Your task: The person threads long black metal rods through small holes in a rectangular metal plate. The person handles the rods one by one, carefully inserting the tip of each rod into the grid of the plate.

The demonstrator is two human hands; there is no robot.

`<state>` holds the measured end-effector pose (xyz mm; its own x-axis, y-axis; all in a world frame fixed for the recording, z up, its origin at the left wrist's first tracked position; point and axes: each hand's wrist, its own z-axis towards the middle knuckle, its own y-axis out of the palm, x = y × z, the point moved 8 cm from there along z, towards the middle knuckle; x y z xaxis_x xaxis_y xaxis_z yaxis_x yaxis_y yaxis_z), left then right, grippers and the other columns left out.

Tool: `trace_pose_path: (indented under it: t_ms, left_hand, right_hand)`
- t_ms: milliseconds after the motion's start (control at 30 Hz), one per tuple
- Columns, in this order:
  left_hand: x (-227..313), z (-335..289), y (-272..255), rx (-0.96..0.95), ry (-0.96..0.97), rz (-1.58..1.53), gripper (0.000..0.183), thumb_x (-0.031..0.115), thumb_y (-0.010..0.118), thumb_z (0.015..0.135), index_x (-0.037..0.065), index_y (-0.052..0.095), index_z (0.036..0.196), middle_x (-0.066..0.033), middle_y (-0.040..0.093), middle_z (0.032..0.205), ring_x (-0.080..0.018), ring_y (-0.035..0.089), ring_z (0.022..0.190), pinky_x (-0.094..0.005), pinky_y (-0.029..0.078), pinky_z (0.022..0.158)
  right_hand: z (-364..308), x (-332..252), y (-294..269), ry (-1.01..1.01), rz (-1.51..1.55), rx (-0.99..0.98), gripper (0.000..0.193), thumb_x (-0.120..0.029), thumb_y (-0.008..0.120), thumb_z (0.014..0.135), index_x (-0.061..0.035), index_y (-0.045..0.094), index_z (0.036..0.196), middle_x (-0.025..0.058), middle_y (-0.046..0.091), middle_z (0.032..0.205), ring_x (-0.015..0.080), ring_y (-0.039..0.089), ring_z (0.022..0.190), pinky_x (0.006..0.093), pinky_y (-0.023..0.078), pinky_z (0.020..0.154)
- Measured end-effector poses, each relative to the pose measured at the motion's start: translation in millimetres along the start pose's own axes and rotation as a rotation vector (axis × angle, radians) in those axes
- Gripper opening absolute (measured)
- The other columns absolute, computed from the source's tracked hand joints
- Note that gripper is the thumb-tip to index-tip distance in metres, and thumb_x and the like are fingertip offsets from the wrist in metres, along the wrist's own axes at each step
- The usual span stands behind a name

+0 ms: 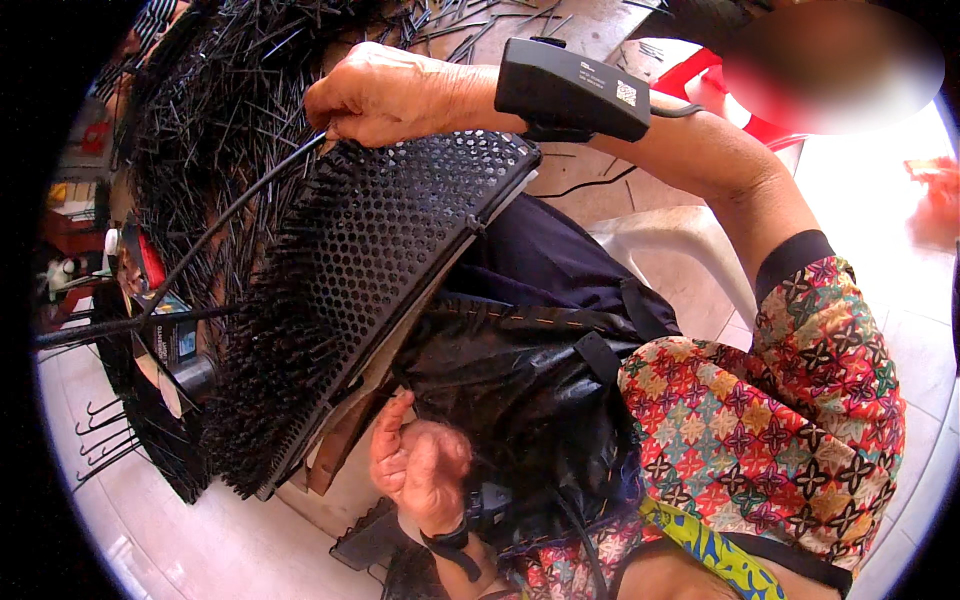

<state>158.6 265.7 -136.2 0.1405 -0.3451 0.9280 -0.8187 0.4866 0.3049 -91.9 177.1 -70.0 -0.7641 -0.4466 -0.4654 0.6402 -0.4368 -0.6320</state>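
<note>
My right hand, at the top, is closed in a pinch on a thin dark cord or rod. That strand runs down to the left and meets another dark strand beside the bristles. Below the hand, a black perforated brush panel leans at a slant by my lap. Dense black bristles stick out along its left side. My left hand is beside the panel's lower edge, with the index finger raised and the others curled. Whether those curled fingers hold something is hidden.
A big heap of loose black bristles lies beyond the panel. Several hooked black rods stand at the left, near a grey cylinder. A white plastic chair is at the right, and another person in red and white sits behind it.
</note>
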Motion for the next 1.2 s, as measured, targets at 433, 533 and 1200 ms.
trace_pose_path:
  t_ms: [433,533,1200]
  left_hand:
    - [18,16,16,-0.078,0.027,0.065,0.038,0.009,0.054,0.074,-0.008,0.045,0.107,-0.0077,0.049,0.054,-0.0107,0.042,0.042,-0.0209,0.035,0.038]
    - [42,30,31,-0.146,0.094,0.165,0.039,0.014,0.054,0.077,-0.005,0.043,0.109,-0.0055,0.045,0.056,-0.0103,0.040,0.041,-0.0199,0.035,0.038]
    - [196,244,52,-0.174,0.124,0.832,0.030,0.013,0.053,0.078,-0.004,0.048,0.103,-0.0115,0.057,0.091,-0.0168,0.058,0.078,-0.0247,0.049,0.064]
  right_hand:
    - [-2,-3,3,0.007,-0.112,-0.008,0.017,-0.017,0.061,0.066,-0.0013,0.054,0.067,0.0132,0.053,0.062,0.0298,0.055,0.062,0.0371,0.044,0.055]
    - [-4,-11,3,-0.039,-0.240,-0.020,0.023,-0.023,0.061,0.070,-0.0015,0.053,0.067,0.0122,0.052,0.064,0.0302,0.054,0.064,0.0391,0.043,0.056]
    - [-136,105,-110,0.451,-0.449,0.399,0.015,-0.015,0.054,0.078,-0.0005,0.054,0.082,0.0135,0.055,0.065,0.0274,0.053,0.055,0.0311,0.043,0.051]
